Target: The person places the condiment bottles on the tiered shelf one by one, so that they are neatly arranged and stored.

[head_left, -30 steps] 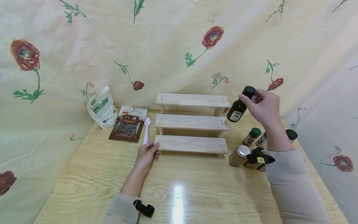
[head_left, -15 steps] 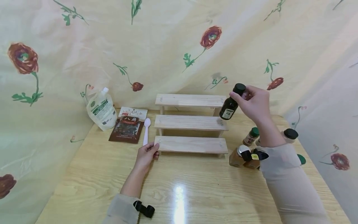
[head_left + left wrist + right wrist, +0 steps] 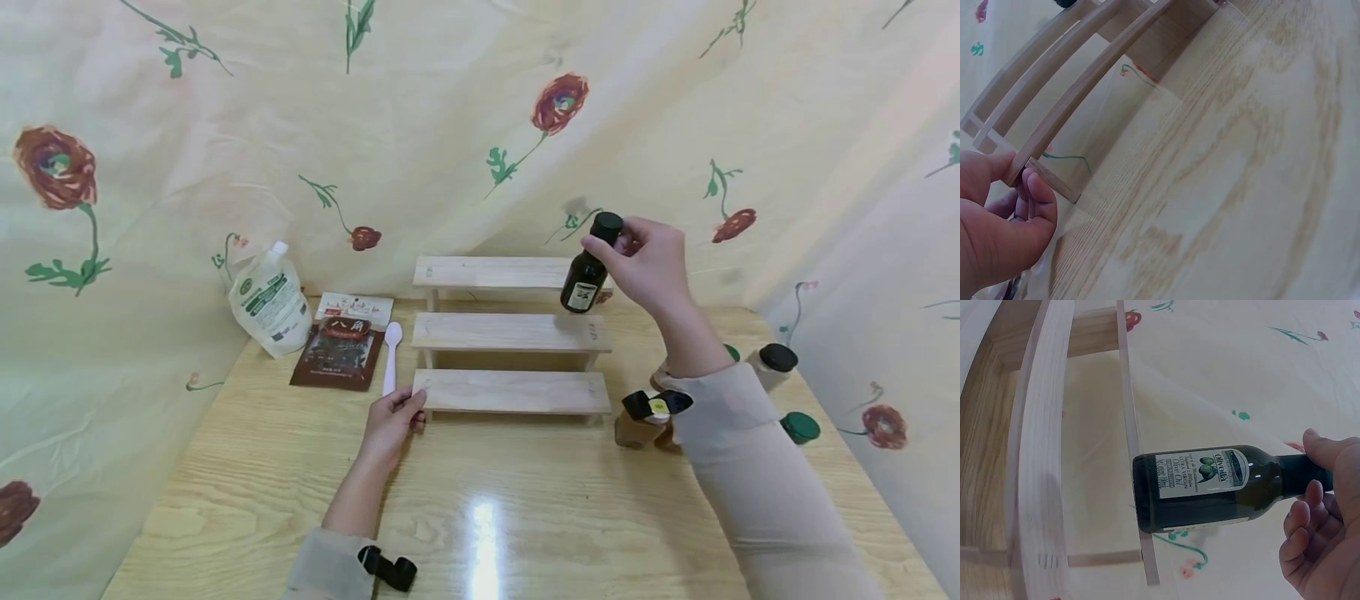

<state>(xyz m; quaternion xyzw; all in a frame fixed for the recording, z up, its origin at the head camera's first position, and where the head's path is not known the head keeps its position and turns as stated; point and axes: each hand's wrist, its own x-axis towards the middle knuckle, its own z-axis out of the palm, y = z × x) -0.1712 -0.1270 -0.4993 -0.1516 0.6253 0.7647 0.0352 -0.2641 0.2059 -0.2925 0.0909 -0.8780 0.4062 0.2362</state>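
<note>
My right hand [image 3: 647, 260] grips a small dark olive oil bottle [image 3: 585, 273] by its capped neck. In the head view the bottle tilts a little, in front of the right end of the top tier of a wooden three-tier rack [image 3: 510, 392]. The right wrist view shows the olive oil label [image 3: 1200, 472] clearly; whether the bottle's base touches the tier, I cannot tell. With thumb and fingers my left hand [image 3: 392, 423] pinches the left end of the rack's lowest board [image 3: 1063, 100]. The rack stands upright on the table.
Left of the rack are a white spouted pouch [image 3: 272, 300], a brown spice packet [image 3: 341, 343] and a white spoon [image 3: 392, 357]. At right, several spice jars cluster, partly hidden by my right arm; a black-capped jar [image 3: 774, 365] and a green lid [image 3: 799, 427] show. A flowered cloth hangs behind.
My right hand has carried the olive oil bottle leftward, from right of the rack to in front of its upper right end. My left hand keeps its hold on the lowest board.
</note>
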